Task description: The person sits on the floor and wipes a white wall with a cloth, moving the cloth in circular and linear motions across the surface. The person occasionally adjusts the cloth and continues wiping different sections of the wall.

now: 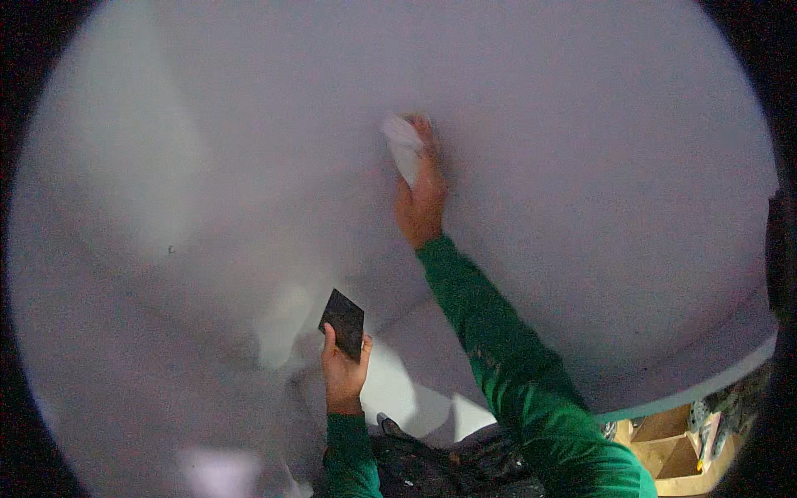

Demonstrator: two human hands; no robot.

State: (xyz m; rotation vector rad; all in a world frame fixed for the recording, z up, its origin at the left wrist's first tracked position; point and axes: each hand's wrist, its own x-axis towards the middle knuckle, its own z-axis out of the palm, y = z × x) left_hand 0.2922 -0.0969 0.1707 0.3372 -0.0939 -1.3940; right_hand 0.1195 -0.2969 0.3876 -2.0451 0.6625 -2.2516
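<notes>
A white crumpled cloth or paper wipe (402,140) is in my right hand (424,202). That arm is stretched forward, and the hand lies against a broad, smooth, pale grey surface (560,155); hand and wipe are slightly blurred. Lower down and to the left, my left hand (344,376) grips a flat, black, four-sided block or pad (342,320) between thumb and fingers. The block tilts up from the palm, its exact kind unclear. Green sleeves cover both arms.
At lower right, beyond the surface's curved edge (691,395), stands a wooden compartment box (663,460) with tools or parts beside it. A dark object (781,255) sits at the far right rim. One small dark mark (171,249) shows on the surface, left.
</notes>
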